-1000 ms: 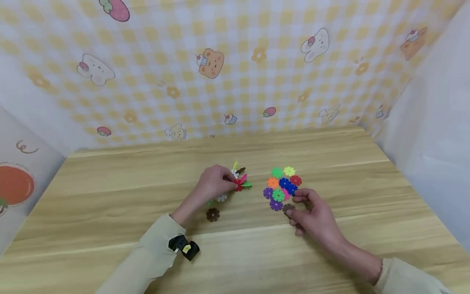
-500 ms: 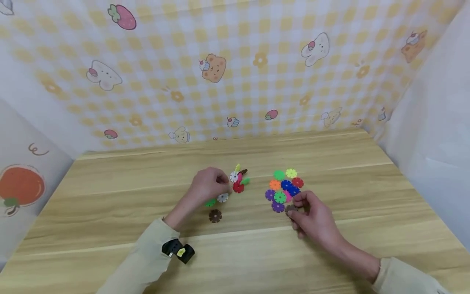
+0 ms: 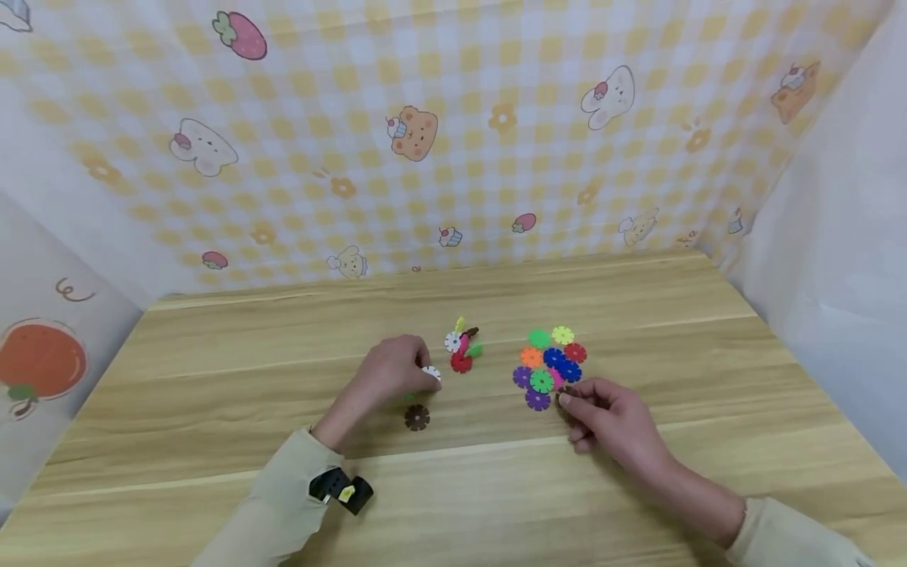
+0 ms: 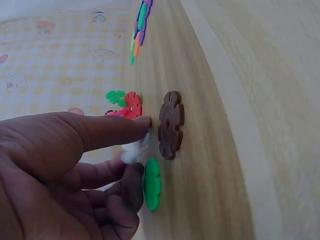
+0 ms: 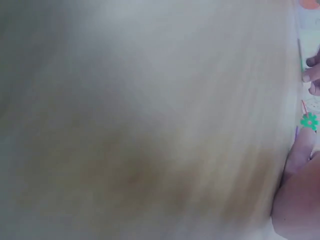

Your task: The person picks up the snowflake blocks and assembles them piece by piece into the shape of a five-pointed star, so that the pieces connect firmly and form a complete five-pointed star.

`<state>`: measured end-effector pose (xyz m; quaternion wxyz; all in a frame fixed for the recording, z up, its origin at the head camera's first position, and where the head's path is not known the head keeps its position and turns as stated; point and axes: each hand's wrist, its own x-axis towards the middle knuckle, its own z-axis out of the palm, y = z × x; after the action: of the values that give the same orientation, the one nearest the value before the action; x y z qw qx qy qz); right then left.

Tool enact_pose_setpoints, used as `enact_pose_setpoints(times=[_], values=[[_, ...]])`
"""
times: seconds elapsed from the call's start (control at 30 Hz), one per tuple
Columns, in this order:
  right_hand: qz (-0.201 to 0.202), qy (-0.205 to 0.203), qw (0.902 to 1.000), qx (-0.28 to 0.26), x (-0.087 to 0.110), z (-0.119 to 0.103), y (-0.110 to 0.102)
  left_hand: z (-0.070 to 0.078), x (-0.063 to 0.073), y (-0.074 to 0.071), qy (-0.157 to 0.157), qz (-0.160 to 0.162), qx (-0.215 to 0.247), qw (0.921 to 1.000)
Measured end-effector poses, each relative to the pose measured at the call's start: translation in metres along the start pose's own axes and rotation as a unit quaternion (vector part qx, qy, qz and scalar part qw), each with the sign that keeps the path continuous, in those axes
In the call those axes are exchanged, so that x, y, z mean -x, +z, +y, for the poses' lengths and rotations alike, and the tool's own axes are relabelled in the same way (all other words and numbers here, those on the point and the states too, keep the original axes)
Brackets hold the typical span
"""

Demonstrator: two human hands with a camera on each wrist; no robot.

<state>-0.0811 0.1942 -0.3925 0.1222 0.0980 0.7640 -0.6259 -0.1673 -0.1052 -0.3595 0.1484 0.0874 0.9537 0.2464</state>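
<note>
My left hand (image 3: 393, 370) pinches a white notched snowflake disc (image 3: 431, 373) between thumb and fingers; it is blurred in the left wrist view. Under that hand lies a green disc (image 4: 152, 185), with a brown disc (image 3: 416, 417) nearer to me. Just beyond stands a cluster of joined discs, with a red disc (image 3: 461, 363), a white disc (image 3: 453, 342) and pink, green, brown and yellow ones. My right hand (image 3: 620, 417) pinches a dark brown disc (image 3: 563, 394), mostly covered by the fingers, at the edge of the loose pile.
To the right, the flat pile holds several discs, among them an orange disc (image 3: 531, 357), a blue disc (image 3: 569, 370), a purple disc (image 3: 538, 400) and a green disc (image 3: 542, 381). Behind the wooden table (image 3: 453, 504) hangs a yellow checked cloth (image 3: 468, 157).
My left hand has let go of the red disc of the cluster, moved left and towards me, and taken hold of the white disc. The right hand's brown disc has tilted up.
</note>
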Motion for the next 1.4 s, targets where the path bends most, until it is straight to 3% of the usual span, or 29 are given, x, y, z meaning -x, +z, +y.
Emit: enact_pose_setpoints(times=[0.13, 0.33, 0.53, 0.73, 0.97, 1.13, 1.4], values=[[-0.007, 0.029, 0.9994, -0.016, 0.000, -0.006, 0.000, -0.003, 0.002, 0.001, 0.002, 0.022, 0.027, 0.9994], [-0.056, 0.019, 0.9981, -0.018, 0.012, -0.011, 0.010, -0.009, 0.011, 0.001, 0.009, 0.062, 0.094, 0.9936], [-0.125, 0.001, 0.9916, -0.033, 0.024, -0.011, 0.025, -0.001, 0.032, 0.002, 0.022, 0.067, 0.151, 0.9860], [-0.137, 0.007, 0.9885, -0.063, 0.026, -0.019, 0.040, 0.011, 0.056, 0.009, 0.064, 0.078, 0.186, 0.9774], [-0.152, 0.005, 0.9851, -0.081, 0.029, -0.030, 0.056, 0.017, 0.073, 0.015, 0.112, 0.037, 0.232, 0.9656], [-0.149, 0.009, 0.9854, -0.083, 0.030, -0.030, 0.063, 0.015, 0.075, 0.021, 0.118, 0.018, 0.230, 0.9658], [-0.150, 0.018, 0.9861, -0.070, 0.028, -0.027, 0.063, 0.014, 0.075, 0.030, 0.154, -0.004, 0.225, 0.9622]])
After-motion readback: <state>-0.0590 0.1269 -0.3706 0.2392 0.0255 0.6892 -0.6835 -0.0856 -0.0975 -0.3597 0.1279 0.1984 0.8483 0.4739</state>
